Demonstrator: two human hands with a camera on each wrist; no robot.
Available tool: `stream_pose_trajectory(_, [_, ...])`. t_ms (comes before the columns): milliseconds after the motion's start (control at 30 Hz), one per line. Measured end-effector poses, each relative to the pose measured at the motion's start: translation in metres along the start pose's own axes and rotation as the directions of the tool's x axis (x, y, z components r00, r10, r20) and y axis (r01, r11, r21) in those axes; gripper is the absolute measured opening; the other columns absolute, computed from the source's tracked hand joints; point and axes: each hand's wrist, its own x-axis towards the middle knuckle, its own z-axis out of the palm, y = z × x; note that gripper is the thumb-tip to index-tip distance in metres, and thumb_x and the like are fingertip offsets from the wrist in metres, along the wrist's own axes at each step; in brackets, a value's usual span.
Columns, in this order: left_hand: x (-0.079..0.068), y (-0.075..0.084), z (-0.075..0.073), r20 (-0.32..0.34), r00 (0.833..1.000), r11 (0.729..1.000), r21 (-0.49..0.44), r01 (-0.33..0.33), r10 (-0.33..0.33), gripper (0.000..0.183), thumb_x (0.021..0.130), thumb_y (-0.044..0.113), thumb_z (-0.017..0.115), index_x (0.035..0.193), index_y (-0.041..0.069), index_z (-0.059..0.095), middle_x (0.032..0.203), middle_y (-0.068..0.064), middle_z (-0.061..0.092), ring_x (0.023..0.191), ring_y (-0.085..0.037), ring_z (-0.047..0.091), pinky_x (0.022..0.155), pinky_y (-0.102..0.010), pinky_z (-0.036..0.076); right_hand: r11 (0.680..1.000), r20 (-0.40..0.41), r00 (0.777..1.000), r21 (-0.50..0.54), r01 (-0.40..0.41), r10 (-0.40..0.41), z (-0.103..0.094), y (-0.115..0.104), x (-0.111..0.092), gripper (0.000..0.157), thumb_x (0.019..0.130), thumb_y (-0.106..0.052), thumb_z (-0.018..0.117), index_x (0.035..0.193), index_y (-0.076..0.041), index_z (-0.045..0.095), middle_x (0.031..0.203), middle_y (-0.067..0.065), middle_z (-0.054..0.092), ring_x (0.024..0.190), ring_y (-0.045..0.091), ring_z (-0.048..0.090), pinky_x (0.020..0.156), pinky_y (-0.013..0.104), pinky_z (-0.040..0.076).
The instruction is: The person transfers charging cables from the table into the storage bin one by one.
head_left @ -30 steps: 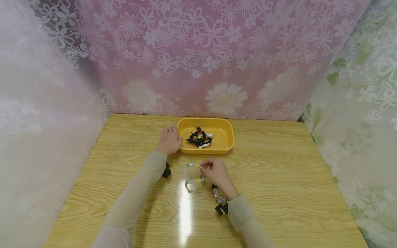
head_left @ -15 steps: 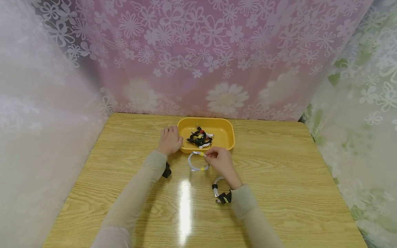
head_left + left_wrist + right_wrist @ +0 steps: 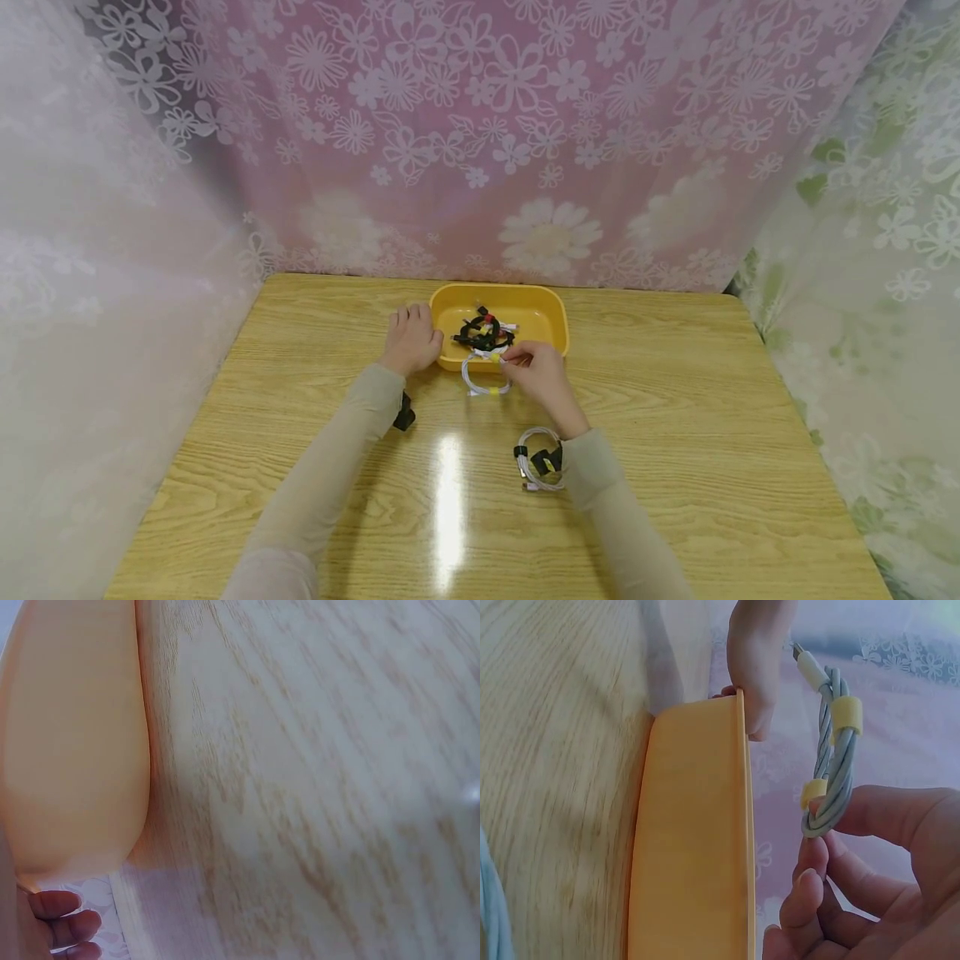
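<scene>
A yellow plastic bin (image 3: 562, 321) stands near the table's far edge. My left hand (image 3: 410, 340) grips its left end, thumb at the rim; in the left wrist view several curled fingers (image 3: 75, 925) show at lower left. Between thumb and fingers, my right hand (image 3: 542, 373) pinches a coiled whitish charging cable (image 3: 844, 769) bound with two yellow straps. That coil hangs at the bin's near rim, overlapping the front wall in the head view; the right wrist view shows it above the rim, its metal plug pointing up.
Several black and white cables (image 3: 483, 333) lie inside the bin, toward its left. Another white coiled cable (image 3: 522, 467) with a black strap lies on the wooden table (image 3: 675, 467), partly behind the right wrist. A floral curtain (image 3: 540, 150) hangs behind the table.
My right hand has carried the yellow-strapped cable away from me and slightly right, from over the table to the bin's near rim. My left hand has stayed put.
</scene>
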Motion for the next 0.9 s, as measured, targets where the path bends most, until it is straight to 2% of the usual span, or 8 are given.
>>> stream_pose_trajectory(300, [0.001, 0.002, -0.001, 0.001, 1.0, 1.0, -0.007, 0.008, -0.008, 0.018, 0.101, 0.021, 0.036, 0.098, 0.004, 0.039, 0.099, -0.016, 0.041, 0.093, -0.034, 0.033, 0.087, -0.045, 0.025, 0.999, 0.0, 0.999, 0.006, -0.037, 0.037, -0.002, 0.003, 0.014, 0.007, 0.086, -0.01, 0.072, 0.091, -0.005, 0.073, 0.084, 0.007, 0.067, 0.068, 0.021, 0.055, 0.06, 0.033, 0.045])
stream_pose_trajectory(467, [0.0, 0.002, -0.001, 0.001, 1.0, 1.0, -0.01, 0.01, -0.01, 0.017, 0.101, 0.021, 0.036, 0.098, 0.004, 0.039, 0.1, -0.016, 0.042, 0.094, -0.035, 0.033, 0.088, -0.045, 0.025, 0.998, -0.027, 0.999, 0.054, -0.044, 0.045, -0.001, 0.007, 0.023, 0.008, 0.087, -0.009, 0.071, 0.091, -0.003, 0.074, 0.09, 0.01, 0.068, 0.072, 0.022, 0.056, 0.061, 0.032, 0.044])
stream_pose_trajectory(700, [0.0, 0.002, -0.001, -0.007, 1.0, 1.0, -0.018, 0.01, -0.011, 0.019, 0.1, 0.022, 0.038, 0.101, 0.003, 0.041, 0.104, -0.018, 0.044, 0.099, -0.036, 0.036, 0.092, -0.047, 0.027, 0.993, -0.059, 0.996, 0.105, -0.059, 0.065, -0.002, 0.012, 0.036, 0.01, 0.086, -0.009, 0.072, 0.092, -0.001, 0.074, 0.088, 0.011, 0.068, 0.069, 0.02, 0.056, 0.059, 0.031, 0.042])
stream_pose_trajectory(900, [0.001, 0.0, 0.0, -0.004, 1.0, 1.0, -0.016, 0.008, -0.008, 0.019, 0.101, 0.023, 0.037, 0.102, 0.004, 0.041, 0.103, -0.017, 0.043, 0.097, -0.036, 0.034, 0.089, -0.046, 0.025, 0.987, -0.06, 0.995, 0.143, -0.071, 0.08, -0.005, 0.012, 0.047, 0.015, 0.087, -0.009, 0.071, 0.097, 0.002, 0.074, 0.094, 0.013, 0.068, 0.078, 0.023, 0.059, 0.064, 0.033, 0.044])
